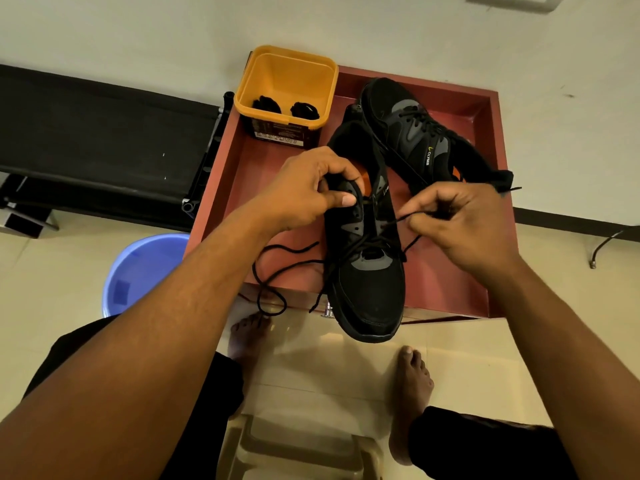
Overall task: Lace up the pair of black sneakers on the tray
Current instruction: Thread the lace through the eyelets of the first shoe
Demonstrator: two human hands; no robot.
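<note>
Red tray (450,289), sneaker (370,296) between hands (304,192) (467,220)

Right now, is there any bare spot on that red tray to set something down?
Two tray patches are bare: between the yellow tub and the left hand, and between the near sneaker's toe and the tray's right wall. Crowded: the middle, with the right hand also at that sneaker, and back right, under the far sneaker.

A yellow plastic tub (289,76) held two black bundles (267,105). A blue bucket (145,268) stood on the tiled floor (48,275) near a black cot (86,133). A beige stool (298,448) stood nearer, and a cable (604,242) lay rightward.
</note>
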